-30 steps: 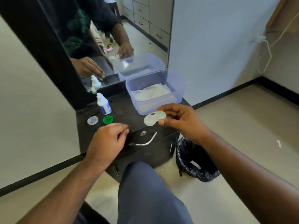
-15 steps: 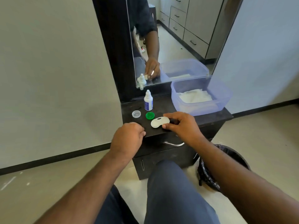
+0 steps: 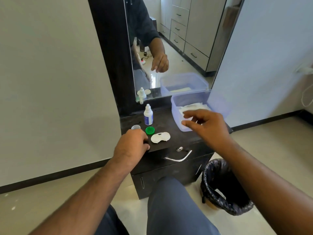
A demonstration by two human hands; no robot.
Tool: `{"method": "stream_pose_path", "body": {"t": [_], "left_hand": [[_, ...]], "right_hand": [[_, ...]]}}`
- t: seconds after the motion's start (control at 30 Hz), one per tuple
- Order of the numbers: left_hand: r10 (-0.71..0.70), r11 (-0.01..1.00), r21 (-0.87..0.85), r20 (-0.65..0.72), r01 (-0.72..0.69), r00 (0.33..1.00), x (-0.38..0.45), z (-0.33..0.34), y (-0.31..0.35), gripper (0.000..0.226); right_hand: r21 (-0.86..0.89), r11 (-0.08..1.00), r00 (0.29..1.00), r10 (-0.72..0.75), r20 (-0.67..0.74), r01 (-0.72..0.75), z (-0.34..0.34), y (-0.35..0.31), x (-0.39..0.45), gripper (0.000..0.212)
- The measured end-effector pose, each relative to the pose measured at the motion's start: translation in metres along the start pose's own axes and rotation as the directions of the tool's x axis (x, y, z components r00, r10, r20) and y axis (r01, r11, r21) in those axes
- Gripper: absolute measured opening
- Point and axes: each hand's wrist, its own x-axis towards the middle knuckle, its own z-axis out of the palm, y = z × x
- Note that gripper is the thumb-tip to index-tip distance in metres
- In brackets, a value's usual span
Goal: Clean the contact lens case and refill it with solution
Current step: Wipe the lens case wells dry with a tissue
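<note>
Case [image 3: 160, 137] lies flat on the cabinet top [image 3: 171, 123], caps off, no hand on it. Green cap [image 3: 149, 130] just left of the case, clear cap [image 3: 135, 127] further left, bottle [image 3: 148, 115] upright behind the green cap. Left hand [image 3: 131, 146] rests at the top's front edge, left of the case, fingers curled under, holding nothing visible. Right hand [image 3: 205, 126] hovers right of the case, fingers loosely spread, empty, over the tub [image 3: 220, 103] with white wipes [image 3: 193, 106]. Bin [image 3: 223, 187] on the floor, right of the cabinet.
</note>
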Motion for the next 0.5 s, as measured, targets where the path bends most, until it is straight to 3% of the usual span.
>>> {"method": "stream_pose_path", "body": {"t": [0.13,0.33,0.5], "left_hand": [[-0.031,0.999,-0.029,0.064,0.033,0.997,0.011,-0.007,0.004,0.037],[-0.068,0.997,-0.034,0.104,0.072,0.992,0.020,-0.003,0.009,0.028],[-0.092,0.996,-0.005,0.155,0.094,0.984,0.029,-0.002,0.009,0.028]], "right_hand": [[-0.105,0.994,0.999,-0.030,-0.023,0.027,-0.029,0.006,0.044,0.028],[-0.354,0.934,0.966,0.059,0.252,0.036,-0.016,0.032,0.101,0.019],[-0.473,0.876,0.874,0.159,0.460,0.090,0.005,0.044,0.119,0.031]]}}
